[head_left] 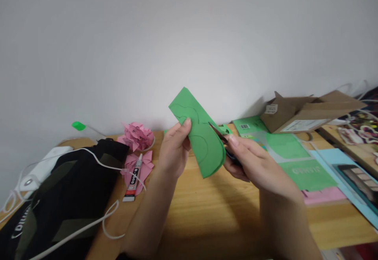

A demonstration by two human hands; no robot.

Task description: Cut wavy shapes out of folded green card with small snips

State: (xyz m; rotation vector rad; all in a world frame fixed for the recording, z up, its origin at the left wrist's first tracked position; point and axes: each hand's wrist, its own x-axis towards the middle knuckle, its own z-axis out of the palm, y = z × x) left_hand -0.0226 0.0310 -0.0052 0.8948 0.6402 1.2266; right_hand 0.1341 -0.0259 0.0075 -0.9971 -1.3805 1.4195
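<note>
A folded sheet of green paper is held up above the table, with curved lines drawn on it and one rounded edge at the lower right. My left hand pinches its left side, thumb on top. In my right hand is a pair of scissors, the fingers closed round the dark handles. The blades lie at the paper's right edge, near a drawn curve. Part of the handles is hidden by my fingers.
Left are a black bag, white cable, pink paper flower and glue tube. Right are an open cardboard box, green packs of paper and a light blue sheet. A wall stands behind the wooden table.
</note>
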